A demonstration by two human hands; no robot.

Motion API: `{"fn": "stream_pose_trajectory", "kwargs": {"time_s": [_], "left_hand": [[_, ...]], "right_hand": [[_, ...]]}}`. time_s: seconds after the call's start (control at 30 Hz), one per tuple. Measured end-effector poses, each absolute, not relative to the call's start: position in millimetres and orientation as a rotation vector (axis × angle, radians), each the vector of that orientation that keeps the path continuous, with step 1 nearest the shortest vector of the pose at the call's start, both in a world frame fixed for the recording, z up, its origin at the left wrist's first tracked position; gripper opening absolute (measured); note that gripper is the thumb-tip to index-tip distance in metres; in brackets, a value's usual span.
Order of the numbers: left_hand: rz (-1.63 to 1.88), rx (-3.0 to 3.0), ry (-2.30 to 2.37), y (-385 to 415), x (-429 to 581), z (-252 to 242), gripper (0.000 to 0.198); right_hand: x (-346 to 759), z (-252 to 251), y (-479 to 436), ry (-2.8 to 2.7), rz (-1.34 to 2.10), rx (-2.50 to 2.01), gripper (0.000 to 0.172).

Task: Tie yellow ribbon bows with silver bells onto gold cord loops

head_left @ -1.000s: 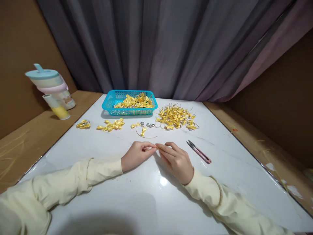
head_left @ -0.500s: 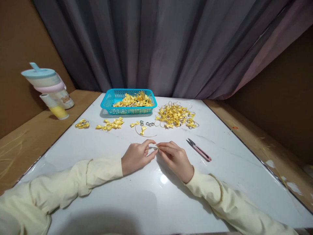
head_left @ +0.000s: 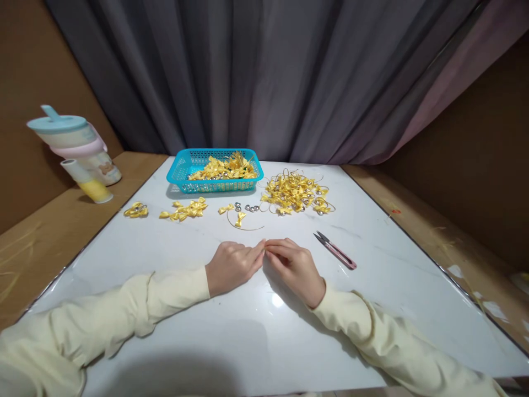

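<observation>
Glare on table [head_left: 285, 325] — soft shadows, dim sides

Dark curtain [head_left: 268, 71], brown walls [head_left: 28, 60], white table [head_left: 397, 275]

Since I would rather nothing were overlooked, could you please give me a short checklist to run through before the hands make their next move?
1. Left hand and right hand meeting at the fingertips: ok.
2. Thin yellowish piece firmly gripped between them: cannot tell; the fingers hide most of it.
3. Scissors lying apart from the right hand: ok.
4. Scissor blades closed: not ok; their tips stand apart.
5. Loose silver beads in plain view: ok; they lie on the table beyond the hands.
6. Basket standing upright with its yellow bows inside: ok.
</observation>
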State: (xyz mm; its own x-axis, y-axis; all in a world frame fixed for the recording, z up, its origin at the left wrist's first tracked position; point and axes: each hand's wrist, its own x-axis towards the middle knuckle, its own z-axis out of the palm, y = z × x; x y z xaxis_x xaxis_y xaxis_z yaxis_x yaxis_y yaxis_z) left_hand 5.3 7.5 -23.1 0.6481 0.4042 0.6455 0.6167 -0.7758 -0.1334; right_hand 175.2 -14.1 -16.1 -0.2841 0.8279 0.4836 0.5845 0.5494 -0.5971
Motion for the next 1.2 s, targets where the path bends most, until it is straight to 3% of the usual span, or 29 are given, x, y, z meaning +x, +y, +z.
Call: {"fn": "stream_pose_trajectory", "kwargs": {"time_s": [0.37, 0.67, 1.2], "left_hand": [[-0.689, -2.445, -0.7, 7.8, 5.9, -22.6, 0.022], [-0.781, -2.476, -0.687, 9.4, 5.6, -20.9, 0.021], [-1.322, -3.058, -1.868, 10.3, 9.1, -9.1, 0.027]], "right_hand": [[175.0, -19.9, -13.0, -1.911, 0.468, -1.208, 0.021], [174.6, -19.0, -13.2, -1.903, 0.496, -1.233, 0.019], [173.9, -12.8, -12.2, -1.716, 0.812, -1.335, 0.019]]}}
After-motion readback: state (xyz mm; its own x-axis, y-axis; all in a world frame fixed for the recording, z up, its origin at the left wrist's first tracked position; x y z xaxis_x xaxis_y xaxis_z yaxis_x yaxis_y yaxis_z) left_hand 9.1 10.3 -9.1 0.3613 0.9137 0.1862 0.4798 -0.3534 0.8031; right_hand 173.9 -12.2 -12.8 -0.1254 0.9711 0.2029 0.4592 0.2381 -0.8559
